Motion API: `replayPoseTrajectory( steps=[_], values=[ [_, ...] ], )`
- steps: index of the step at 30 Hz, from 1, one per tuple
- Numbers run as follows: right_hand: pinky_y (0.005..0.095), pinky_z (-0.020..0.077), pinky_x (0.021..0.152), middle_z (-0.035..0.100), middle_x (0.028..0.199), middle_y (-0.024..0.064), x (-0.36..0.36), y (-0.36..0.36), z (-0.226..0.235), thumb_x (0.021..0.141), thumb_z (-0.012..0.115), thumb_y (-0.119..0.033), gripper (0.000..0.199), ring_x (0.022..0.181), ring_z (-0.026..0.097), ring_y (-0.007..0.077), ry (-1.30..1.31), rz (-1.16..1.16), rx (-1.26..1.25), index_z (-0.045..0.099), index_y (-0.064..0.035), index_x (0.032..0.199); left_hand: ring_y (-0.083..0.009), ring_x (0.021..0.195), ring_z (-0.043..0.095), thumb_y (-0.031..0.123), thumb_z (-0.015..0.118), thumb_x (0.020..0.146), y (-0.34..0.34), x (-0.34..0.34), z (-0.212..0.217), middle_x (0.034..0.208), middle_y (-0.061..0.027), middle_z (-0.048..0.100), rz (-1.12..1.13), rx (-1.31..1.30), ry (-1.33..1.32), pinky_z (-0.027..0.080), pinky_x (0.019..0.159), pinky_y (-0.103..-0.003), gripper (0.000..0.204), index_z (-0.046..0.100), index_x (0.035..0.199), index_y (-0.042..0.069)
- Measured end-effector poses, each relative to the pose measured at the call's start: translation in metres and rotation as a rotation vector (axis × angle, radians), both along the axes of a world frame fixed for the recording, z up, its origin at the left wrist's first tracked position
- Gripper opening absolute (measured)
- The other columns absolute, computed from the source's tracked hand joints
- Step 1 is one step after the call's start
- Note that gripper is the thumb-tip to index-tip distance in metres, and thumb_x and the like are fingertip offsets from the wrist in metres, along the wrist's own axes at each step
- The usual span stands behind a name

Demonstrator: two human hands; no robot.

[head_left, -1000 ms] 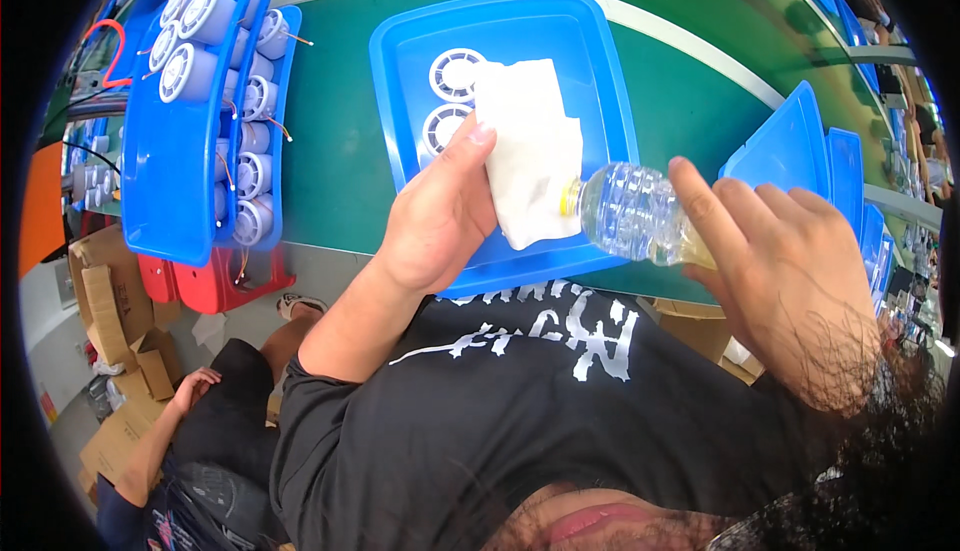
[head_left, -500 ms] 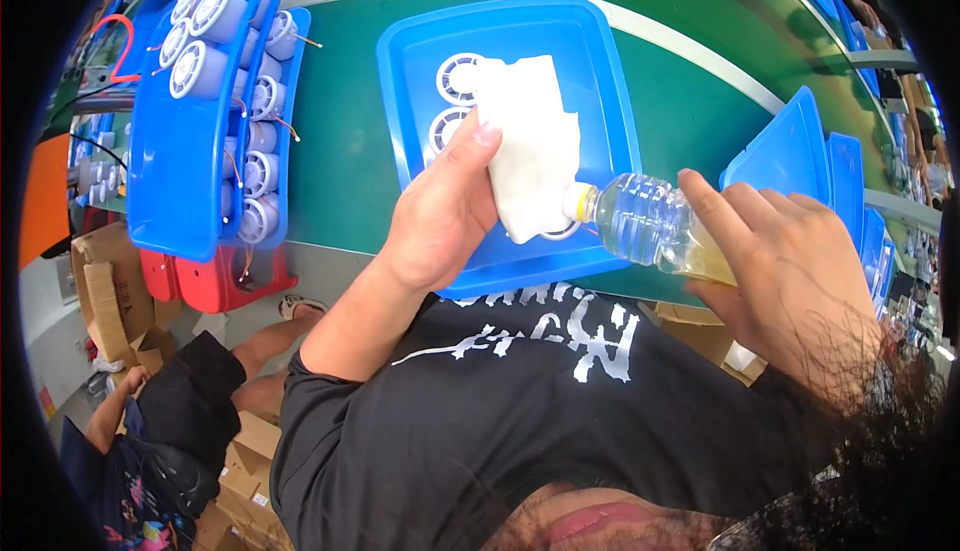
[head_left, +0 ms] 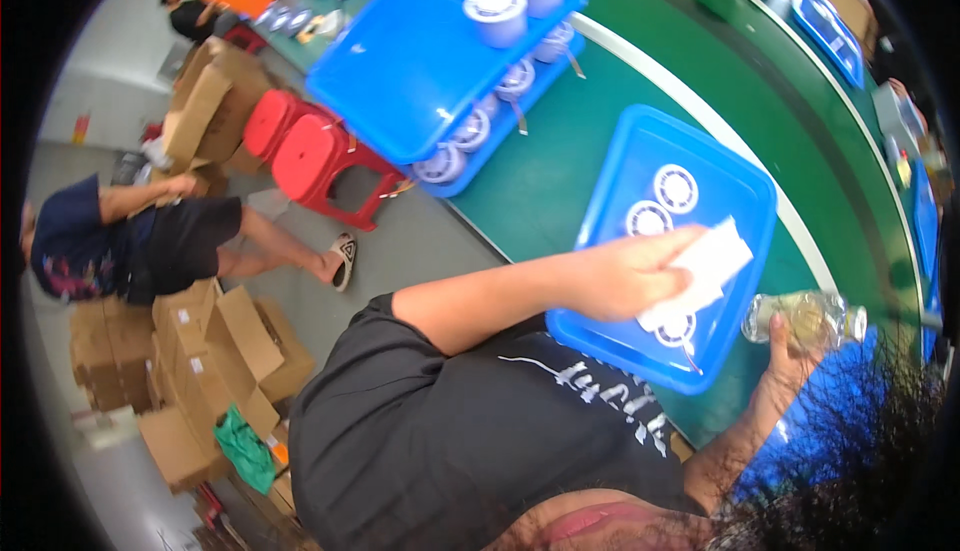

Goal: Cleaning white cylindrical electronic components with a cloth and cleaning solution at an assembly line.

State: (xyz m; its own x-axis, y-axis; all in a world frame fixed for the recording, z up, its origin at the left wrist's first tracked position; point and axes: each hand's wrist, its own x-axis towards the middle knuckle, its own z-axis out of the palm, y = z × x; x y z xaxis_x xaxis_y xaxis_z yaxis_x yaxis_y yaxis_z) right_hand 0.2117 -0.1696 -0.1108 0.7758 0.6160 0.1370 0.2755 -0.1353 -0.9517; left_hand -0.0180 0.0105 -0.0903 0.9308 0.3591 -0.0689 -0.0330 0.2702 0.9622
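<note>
My left hand (head_left: 640, 279) pinches a folded white cloth (head_left: 715, 266) above a blue tray (head_left: 738, 186). White round parts with slotted tops, one a grille-like disc (head_left: 676, 189), stand in the tray; the cloth and hand partly hide others. To the right of the tray, my right hand (head_left: 792, 351) grips a clear plastic bottle (head_left: 812, 319) holding some pale yellow liquid. The bottle lies nearly level, its white-topped neck pointing right, apart from the cloth.
Stacked blue trays (head_left: 400, 81) with white cylindrical parts and loose wires stand on the green table (head_left: 530, 196) at left. Red stools (head_left: 315, 156), cardboard boxes (head_left: 200, 351) and another person (head_left: 180, 241) are on the floor side.
The bottle has come away from the cloth and moved right of the tray, its neck now turned right. The cloth stays in my left hand. My view has swung toward the left.
</note>
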Motion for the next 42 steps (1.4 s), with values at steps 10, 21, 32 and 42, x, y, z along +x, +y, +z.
replayPoseTrajectory(
  steps=[10, 21, 32, 42],
  values=[
    [0.0423, 0.033, 0.11, 0.051, 0.132, 0.0152, -0.002, -0.026, 0.061, 0.087, 0.064, -0.023, 0.054, 0.125, 0.046, 0.0279, -0.446, -0.193, 0.158, 0.047, 0.0, 0.133, -0.0347, 0.101, 0.063, 0.013, 0.044, 0.094, 0.014, -0.004, 0.017, 0.109, -0.0219, 0.063, -0.152, 0.379, 0.065, 0.048, 0.087, -0.043, 0.045, 0.039, 0.138, 0.008],
    [0.0389, 0.0322, 0.109, 0.049, 0.138, 0.0145, -0.086, -0.002, 0.046, 0.093, 0.063, -0.031, 0.058, 0.129, 0.045, 0.0256, 0.684, 0.645, -0.226, 0.047, 0.0047, 0.135, -0.0429, 0.074, 0.064, 0.01, 0.049, 0.089, 0.005, 0.005, 0.073, 0.086, -0.0196, 0.067, -0.632, 0.737, 0.124, 0.051, 0.071, -0.048, 0.061, 0.029, 0.146, 0.015],
    [0.0473, 0.0473, 0.099, 0.057, 0.127, 0.0205, -0.076, -0.022, -0.012, 0.098, 0.057, -0.019, 0.042, 0.116, 0.058, 0.0329, 0.883, 0.38, 0.081, 0.048, 0.0059, 0.131, -0.0354, 0.099, 0.065, 0.063, 0.059, 0.084, 0.155, -0.08, 0.084, 0.106, -0.0175, 0.067, 0.963, 1.696, 0.957, 0.051, 0.085, -0.043, 0.068, 0.056, 0.118, 0.004],
    [0.0312, 0.0471, 0.089, 0.066, 0.108, 0.0088, -0.089, -0.007, 0.024, 0.098, 0.059, -0.025, 0.035, 0.101, 0.06, 0.0162, 0.746, 0.44, -0.075, 0.059, 0.0023, 0.12, -0.0274, 0.092, 0.07, 0.03, 0.073, 0.077, 0.141, -0.09, 0.111, 0.106, -0.0202, 0.068, 0.876, 1.265, 0.764, 0.054, 0.073, -0.035, 0.057, 0.057, 0.122, -0.001]
  ],
)
